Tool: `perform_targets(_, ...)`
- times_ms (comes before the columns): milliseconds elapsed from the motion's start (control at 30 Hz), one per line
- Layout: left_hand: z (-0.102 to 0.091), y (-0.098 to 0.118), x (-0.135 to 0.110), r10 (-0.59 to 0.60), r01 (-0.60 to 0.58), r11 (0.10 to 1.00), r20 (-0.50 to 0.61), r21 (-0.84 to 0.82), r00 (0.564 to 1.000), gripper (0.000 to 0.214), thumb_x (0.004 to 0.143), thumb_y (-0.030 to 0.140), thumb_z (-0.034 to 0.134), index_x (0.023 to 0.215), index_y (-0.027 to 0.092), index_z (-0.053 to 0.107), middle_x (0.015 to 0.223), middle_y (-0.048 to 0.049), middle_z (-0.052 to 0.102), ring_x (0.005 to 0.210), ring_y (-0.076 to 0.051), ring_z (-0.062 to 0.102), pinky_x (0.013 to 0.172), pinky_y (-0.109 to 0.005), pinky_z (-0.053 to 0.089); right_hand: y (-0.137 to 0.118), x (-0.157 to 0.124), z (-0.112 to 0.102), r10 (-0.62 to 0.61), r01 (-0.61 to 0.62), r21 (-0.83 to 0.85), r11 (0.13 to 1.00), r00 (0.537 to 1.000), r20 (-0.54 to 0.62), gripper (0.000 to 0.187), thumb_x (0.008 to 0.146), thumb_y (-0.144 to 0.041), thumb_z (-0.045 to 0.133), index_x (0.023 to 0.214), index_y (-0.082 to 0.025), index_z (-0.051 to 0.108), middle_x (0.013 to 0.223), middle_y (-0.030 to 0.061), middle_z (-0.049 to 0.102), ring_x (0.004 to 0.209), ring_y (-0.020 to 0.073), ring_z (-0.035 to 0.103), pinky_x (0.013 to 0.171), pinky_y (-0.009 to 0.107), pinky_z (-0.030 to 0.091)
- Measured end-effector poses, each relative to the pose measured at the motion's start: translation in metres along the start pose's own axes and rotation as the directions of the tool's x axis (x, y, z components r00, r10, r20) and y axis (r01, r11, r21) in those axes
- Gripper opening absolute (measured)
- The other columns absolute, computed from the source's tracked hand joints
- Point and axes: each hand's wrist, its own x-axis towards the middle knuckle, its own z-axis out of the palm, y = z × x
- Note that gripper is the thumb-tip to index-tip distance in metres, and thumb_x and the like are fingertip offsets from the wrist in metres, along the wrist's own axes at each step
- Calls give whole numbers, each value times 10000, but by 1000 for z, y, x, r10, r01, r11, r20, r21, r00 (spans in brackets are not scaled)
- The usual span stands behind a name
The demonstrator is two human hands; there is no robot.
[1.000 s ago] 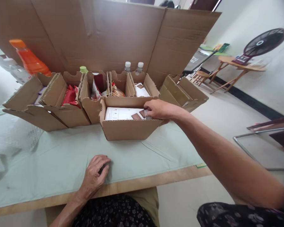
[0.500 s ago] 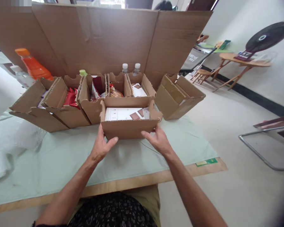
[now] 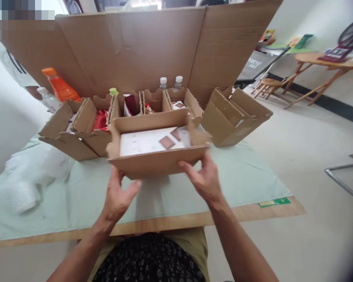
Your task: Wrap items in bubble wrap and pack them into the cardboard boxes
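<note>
I hold a shallow open cardboard box (image 3: pixel 155 162) lifted above the pale green table cover (image 3: pixel 85 196), tilted toward me. My left hand (image 3: pixel 117 194) grips its lower left corner from beneath. My right hand (image 3: pixel 204 178) grips its lower right front edge, thumb on the wall. Inside the box lies a white card with brown squares (image 3: pixel 150 141) and a small clear packet (image 3: pixel 184 136).
Behind stands a row of open cardboard boxes (image 3: pixel 88 129) with red packets and snacks, an empty box (image 3: pixel 235 115) to the right, an orange bottle (image 3: pixel 60 88), two water bottles (image 3: pixel 170 83), a tall cardboard screen (image 3: pixel 141 47). Bubble wrap (image 3: pixel 26 184) lies at left. Another person's sleeve (image 3: pixel 14 70) shows far left.
My right hand left the inside of the box; both hands came to its front, took hold, and lifted it off the table toward me.
</note>
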Motion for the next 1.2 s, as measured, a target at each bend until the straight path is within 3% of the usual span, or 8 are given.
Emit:
perform_targets(100, 22, 9, -15, 39, -43, 999, 134, 25, 990, 802, 902, 398, 705, 1602, 236, 348, 1570, -155, 513, 1453, -363, 507, 1237, -580, 412, 23, -31, -25, 20, -28, -43, 999, 983, -184, 504, 836, -489, 760, 1236, -203, 649, 1221, 130, 744, 1190, 341, 664, 1059, 537, 510)
perform_targets(233, -1, -6, -63, -67, 49, 990, 131, 135, 989, 670, 953, 409, 664, 1560, 258, 423, 1458, -149, 613, 1404, -353, 560, 1198, -585, 465, 27, -74, -12, 48, -60, -60, 996, 981, -186, 462, 843, -472, 772, 1226, -230, 679, 1139, 101, 765, 1089, 321, 708, 979, 518, 567)
perform_targets(400, -17, -17, -31, -71, 69, 994, 24, 83, 997, 705, 925, 401, 706, 1549, 247, 417, 1459, -133, 615, 1390, -335, 572, 1195, -550, 473, 8, -39, 16, 3, -1, 19, 1000, 994, -109, 436, 838, -464, 766, 1180, -207, 681, 1134, 109, 769, 1063, 286, 711, 943, 432, 588)
perform_targets(533, 37, -13, -2, 25, -26, 1000, 102, 7, 995, 666, 976, 359, 630, 1585, 259, 379, 1561, -135, 542, 1468, -322, 505, 1251, -560, 402, 40, -38, -21, -12, -3, -50, 999, 956, -294, 484, 823, -495, 793, 1192, -206, 670, 1175, 125, 750, 1175, 305, 671, 1101, 494, 493)
perform_targets(733, 113, -25, 16, 136, -88, 987, 398, -136, 907, 674, 979, 245, 536, 1626, 238, 348, 1632, -125, 483, 1500, -332, 472, 1214, -528, 453, 81, -110, -55, 55, -148, -114, 982, 813, -580, 652, 805, -449, 826, 1349, -163, 609, 1391, 180, 641, 1347, 355, 584, 1193, 577, 401)
perform_targets(967, 167, -37, 61, 126, -50, 981, 418, -189, 900, 643, 969, 264, 539, 1592, 197, 397, 1602, -137, 515, 1473, -313, 490, 1256, -520, 373, 116, -124, -106, 90, -177, -180, 968, 907, -412, 1115, 586, -552, 936, 1531, -222, 446, 1565, 180, 503, 1478, 412, 450, 1205, 622, 382)
perform_targets(1100, 199, -42, 50, 85, -27, 987, 379, -156, 921, 645, 1007, 289, 495, 1624, 214, 323, 1651, -147, 443, 1518, -301, 430, 1279, -532, 331, 153, -107, -135, 201, -270, -155, 950, 912, -356, 857, 533, -655, 910, 1239, -234, 668, 1204, 147, 726, 1235, 409, 643, 1038, 568, 546)
perform_targets(1200, 217, -50, 36, 92, -56, 993, 373, -105, 923, 758, 1016, 347, 511, 1677, 217, 162, 1755, -150, 226, 1627, -307, 220, 1330, -538, 216, 162, -92, -136, 133, -214, -159, 964, 902, -411, 885, 569, -673, 880, 1310, -257, 636, 1261, 147, 706, 1225, 389, 650, 1014, 562, 557)
